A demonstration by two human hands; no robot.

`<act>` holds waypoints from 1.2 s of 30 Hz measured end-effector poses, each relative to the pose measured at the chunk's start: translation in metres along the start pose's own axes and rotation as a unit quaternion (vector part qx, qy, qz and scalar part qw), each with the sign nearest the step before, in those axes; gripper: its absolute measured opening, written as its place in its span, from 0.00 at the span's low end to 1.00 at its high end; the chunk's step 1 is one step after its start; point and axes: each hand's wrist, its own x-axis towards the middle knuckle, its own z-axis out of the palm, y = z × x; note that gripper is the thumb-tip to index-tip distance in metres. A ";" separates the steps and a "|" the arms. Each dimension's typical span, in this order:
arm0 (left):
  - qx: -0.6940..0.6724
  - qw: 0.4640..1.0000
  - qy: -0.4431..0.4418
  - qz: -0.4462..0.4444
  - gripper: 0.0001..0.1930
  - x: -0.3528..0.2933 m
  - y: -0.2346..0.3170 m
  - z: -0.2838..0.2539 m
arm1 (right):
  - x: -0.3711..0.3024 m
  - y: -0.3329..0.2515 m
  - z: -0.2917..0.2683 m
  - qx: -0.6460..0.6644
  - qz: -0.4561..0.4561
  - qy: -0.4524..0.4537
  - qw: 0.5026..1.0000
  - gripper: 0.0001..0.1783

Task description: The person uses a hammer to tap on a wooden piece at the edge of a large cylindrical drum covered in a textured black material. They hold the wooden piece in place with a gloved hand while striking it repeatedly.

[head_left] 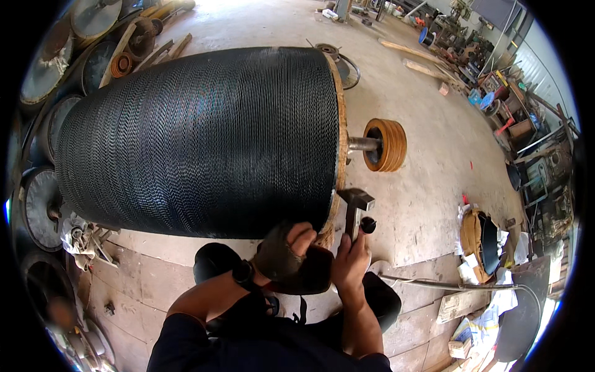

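A large drum [204,136], ridged all over in black as if closely wound or grooved, lies on its side in front of me. At its right end are a tan rim [341,124] and a short shaft carrying an orange-brown grooved pulley [385,146]. My right hand [351,263] is closed round a hammer [356,204], its metal head raised just beside the rim. A small black round-ended piece [368,224] shows by that hand. My left hand [282,251], in a worn fingerless glove, is curled against the drum's near right edge; what it grips, if anything, is hidden.
More drums [43,208] are stacked along the left. A cloth bundle [79,239] lies near them. To the right are an open brown bag [477,245], a long metal rod [446,286] and a wooden block [462,305]. Wooden planks [427,68] and machinery stand farther back.
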 end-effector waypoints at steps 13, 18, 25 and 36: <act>0.202 0.970 0.113 0.073 0.27 0.078 -0.054 -0.032 | -0.033 0.018 0.002 0.062 -0.020 0.036 0.997 0.07; 0.220 0.966 0.111 0.077 0.25 0.082 -0.053 -0.034 | -0.011 0.021 0.010 0.012 -0.046 0.049 0.998 0.10; 0.250 0.957 0.123 0.075 0.25 0.085 -0.056 -0.031 | -0.022 0.022 0.000 0.147 0.022 0.054 0.987 0.09; 0.292 0.948 0.107 0.060 0.29 0.096 -0.058 -0.038 | -0.026 0.015 -0.013 0.075 0.037 0.028 0.996 0.10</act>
